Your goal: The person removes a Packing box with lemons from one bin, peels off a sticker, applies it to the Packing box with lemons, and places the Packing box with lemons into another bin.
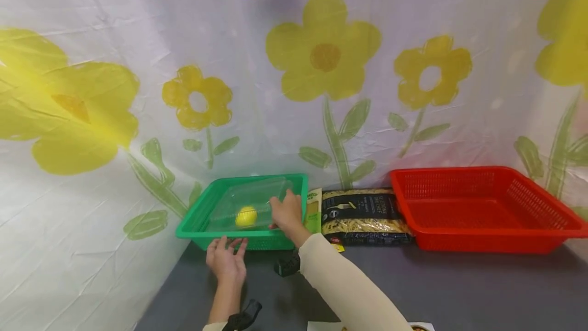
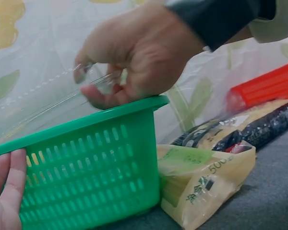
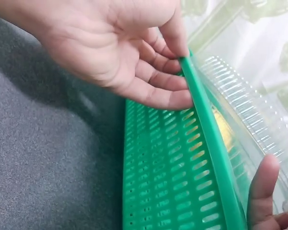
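A clear plastic box [image 1: 258, 194] lies tilted in the green basket [image 1: 185, 229], its right end raised. My right hand [image 1: 287, 214] pinches that end between thumb and fingers, just over the basket's rim. Through the clear plastic shows a yellow round thing [image 1: 246, 216]; its exact kind is unclear. At the basket's near side is my left hand [image 1: 227, 260]. Its thumb sits on the rim and its fingers [image 3: 163, 96] press the slotted wall below, gripping the edge.
Right of the green basket stand a pale bag [image 2: 206, 187] marked 500 and a dark bag of pasta [image 1: 360, 216]. A red basket [image 1: 482, 241] stands farther right. Behind hangs a flower-printed cloth [image 1: 257, 40]. Printed paper [image 1: 323, 326] lies at the grey table's [image 1: 459, 285] near edge.
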Demonstrator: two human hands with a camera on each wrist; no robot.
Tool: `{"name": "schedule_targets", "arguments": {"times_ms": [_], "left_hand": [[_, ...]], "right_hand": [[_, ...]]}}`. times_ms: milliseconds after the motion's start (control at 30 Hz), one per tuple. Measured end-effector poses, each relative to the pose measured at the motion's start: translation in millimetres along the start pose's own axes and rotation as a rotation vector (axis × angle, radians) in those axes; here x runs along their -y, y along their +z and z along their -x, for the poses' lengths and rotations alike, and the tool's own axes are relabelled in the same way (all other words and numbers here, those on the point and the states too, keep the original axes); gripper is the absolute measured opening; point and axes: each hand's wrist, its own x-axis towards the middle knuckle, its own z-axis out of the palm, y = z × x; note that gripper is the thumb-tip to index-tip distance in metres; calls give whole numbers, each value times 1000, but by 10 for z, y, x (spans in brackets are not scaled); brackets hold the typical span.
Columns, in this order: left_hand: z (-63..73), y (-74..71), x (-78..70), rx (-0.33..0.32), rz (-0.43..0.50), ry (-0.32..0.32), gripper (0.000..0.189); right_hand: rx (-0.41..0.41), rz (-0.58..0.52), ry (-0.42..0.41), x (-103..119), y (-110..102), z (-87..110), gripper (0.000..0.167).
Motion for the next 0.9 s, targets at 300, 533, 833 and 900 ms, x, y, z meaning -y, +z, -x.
{"name": "schedule_targets", "arguments": {"times_ms": [300, 533, 833, 900], "left_hand": [[4, 52, 3, 71, 35, -43, 16], [10, 31, 18, 56, 39, -47, 17], [0, 19, -22, 33, 33, -34, 17], [1, -5, -40, 33, 31, -33, 16]], "right_hand": [[-43, -33, -77, 163, -206, 106, 69], [-68, -41, -86, 256, -323, 182, 68], [-99, -90, -40, 359, -502, 270, 65], [-103, -105, -30, 371, -548, 303, 64]]}}
